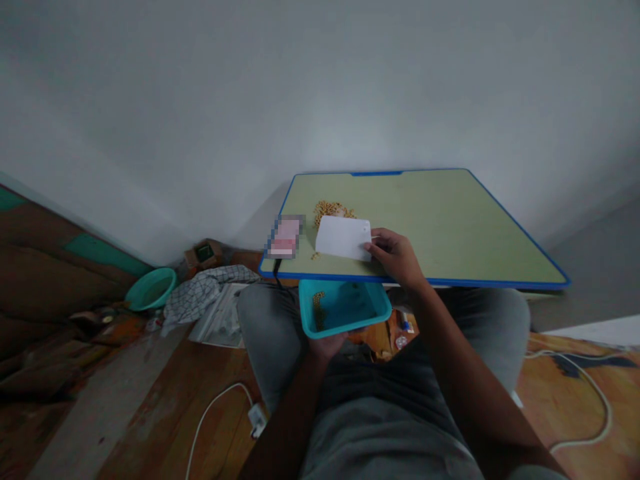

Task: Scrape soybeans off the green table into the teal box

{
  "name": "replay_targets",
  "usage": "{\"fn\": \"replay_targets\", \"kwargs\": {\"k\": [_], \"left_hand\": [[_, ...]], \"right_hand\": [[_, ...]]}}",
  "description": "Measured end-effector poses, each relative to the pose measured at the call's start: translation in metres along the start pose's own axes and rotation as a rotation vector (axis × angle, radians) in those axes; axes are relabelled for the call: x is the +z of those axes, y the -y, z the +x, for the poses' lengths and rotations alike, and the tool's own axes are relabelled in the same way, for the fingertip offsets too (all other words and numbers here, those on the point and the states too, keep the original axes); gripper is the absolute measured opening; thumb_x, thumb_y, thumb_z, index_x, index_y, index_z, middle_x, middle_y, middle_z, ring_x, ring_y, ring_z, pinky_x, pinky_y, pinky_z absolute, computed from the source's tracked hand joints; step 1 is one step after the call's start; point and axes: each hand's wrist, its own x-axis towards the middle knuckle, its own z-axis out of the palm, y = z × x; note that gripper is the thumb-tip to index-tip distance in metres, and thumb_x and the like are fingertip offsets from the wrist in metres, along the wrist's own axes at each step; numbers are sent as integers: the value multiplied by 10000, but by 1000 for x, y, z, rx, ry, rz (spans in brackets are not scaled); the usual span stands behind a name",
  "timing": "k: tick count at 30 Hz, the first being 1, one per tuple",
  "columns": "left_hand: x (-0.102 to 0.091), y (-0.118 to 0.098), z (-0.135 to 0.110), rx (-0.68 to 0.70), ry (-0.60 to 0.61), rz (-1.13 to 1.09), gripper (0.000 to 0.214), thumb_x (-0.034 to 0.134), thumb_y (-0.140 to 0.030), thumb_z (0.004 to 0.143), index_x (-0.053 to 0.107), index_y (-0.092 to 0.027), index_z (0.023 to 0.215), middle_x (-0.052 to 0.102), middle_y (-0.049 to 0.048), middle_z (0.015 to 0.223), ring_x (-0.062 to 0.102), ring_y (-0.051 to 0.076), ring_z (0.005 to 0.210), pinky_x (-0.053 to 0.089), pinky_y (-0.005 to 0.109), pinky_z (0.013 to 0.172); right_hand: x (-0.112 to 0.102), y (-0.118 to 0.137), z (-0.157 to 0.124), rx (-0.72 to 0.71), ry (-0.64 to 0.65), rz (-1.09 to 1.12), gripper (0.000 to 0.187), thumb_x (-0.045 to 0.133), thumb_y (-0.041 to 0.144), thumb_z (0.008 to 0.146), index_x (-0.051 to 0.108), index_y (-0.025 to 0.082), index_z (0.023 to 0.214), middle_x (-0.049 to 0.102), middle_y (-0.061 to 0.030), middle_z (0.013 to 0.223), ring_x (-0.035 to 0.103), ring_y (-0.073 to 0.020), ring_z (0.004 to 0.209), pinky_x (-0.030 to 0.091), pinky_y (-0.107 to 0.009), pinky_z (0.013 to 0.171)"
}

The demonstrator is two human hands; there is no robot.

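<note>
My right hand (pixel 395 253) pinches the right end of a white card (pixel 343 238) just over the tabletop. Behind the card lies a heap of small tan beans or kernels (pixel 327 208), partly covered by it, with a few loose ones near its lower left corner. Below the table's front edge, my left hand (pixel 327 345) supports a turquoise plastic basin (pixel 350 328) from underneath; most of its fingers are hidden by the basin. Some of the same kernels (pixel 319 307) rest at the left side inside the basin.
The pale green table (pixel 450 227) has a blue rim and stands against a wall. A blurred-out phone-like object (pixel 286 238) with a dark cord lies at its left edge. On the floor are a green basin (pixel 151 288), checked cloth (pixel 205 293) and a power strip (pixel 257 420).
</note>
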Motion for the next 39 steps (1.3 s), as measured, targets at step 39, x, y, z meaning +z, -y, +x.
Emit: {"fn": "replay_targets", "kwargs": {"k": [39], "left_hand": [[-6,1,5,-2,-13,-1,860,223,-769,1030,648,-236,1554,609,124,1655,202,480,1702,267,821,1267]], "right_hand": [[-1,3,-3,-16,124,21,354,822,439,833,784,196,1088,754,-22,810,614,-153,652,473,-280,618]]}}
